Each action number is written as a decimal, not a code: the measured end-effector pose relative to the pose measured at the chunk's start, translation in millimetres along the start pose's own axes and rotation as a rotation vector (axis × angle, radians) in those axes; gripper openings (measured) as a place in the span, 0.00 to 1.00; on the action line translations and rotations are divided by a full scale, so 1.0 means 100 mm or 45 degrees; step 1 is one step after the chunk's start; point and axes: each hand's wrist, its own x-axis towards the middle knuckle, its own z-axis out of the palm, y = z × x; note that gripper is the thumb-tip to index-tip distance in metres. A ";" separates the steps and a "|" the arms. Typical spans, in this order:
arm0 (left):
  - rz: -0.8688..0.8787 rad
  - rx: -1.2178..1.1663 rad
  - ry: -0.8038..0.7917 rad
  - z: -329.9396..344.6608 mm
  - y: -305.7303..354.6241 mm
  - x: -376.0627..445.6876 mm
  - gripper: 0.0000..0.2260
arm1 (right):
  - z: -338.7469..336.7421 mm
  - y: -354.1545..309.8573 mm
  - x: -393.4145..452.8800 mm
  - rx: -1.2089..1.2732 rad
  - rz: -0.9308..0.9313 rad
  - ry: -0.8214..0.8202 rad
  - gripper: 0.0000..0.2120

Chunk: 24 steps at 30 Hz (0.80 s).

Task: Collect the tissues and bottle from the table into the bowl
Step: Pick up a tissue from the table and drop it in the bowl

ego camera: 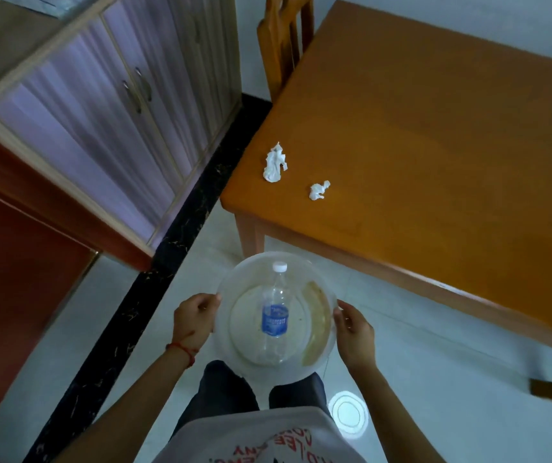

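Observation:
I hold a translucent white plastic bowl (234,282) in front of my legs, over the floor. My left hand (194,319) grips its left rim and my right hand (354,332) grips its right rim. Inside the bowl lies a clear plastic bottle (275,315) with a blue label and a white cap, cap pointing away from me. Two crumpled white tissues rest on the orange wooden table (434,145) near its closest corner: a larger tissue (275,163) on the left and a smaller tissue (318,190) to its right.
A wooden chair (283,45) stands at the table's far left side. A cabinet with purple-tinted doors (100,111) lines the left wall behind a dark floor strip (167,255). A bright round reflection (348,412) shows on the pale tile floor by my right leg.

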 end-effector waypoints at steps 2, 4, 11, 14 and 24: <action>0.019 0.030 -0.040 -0.05 0.04 0.16 0.12 | 0.08 -0.05 -0.01 0.019 0.029 0.054 0.12; 0.039 0.054 -0.088 -0.09 0.06 0.29 0.12 | 0.15 -0.10 -0.02 0.028 0.051 0.095 0.12; 0.131 0.160 -0.173 -0.14 0.12 0.58 0.14 | 0.29 -0.20 -0.02 0.020 0.084 0.171 0.12; 0.145 0.172 -0.179 -0.13 0.13 0.63 0.14 | 0.29 -0.19 0.03 -0.020 0.079 0.169 0.12; 0.146 0.176 -0.127 -0.03 0.16 0.68 0.18 | 0.15 -0.22 0.34 -0.110 0.040 0.202 0.15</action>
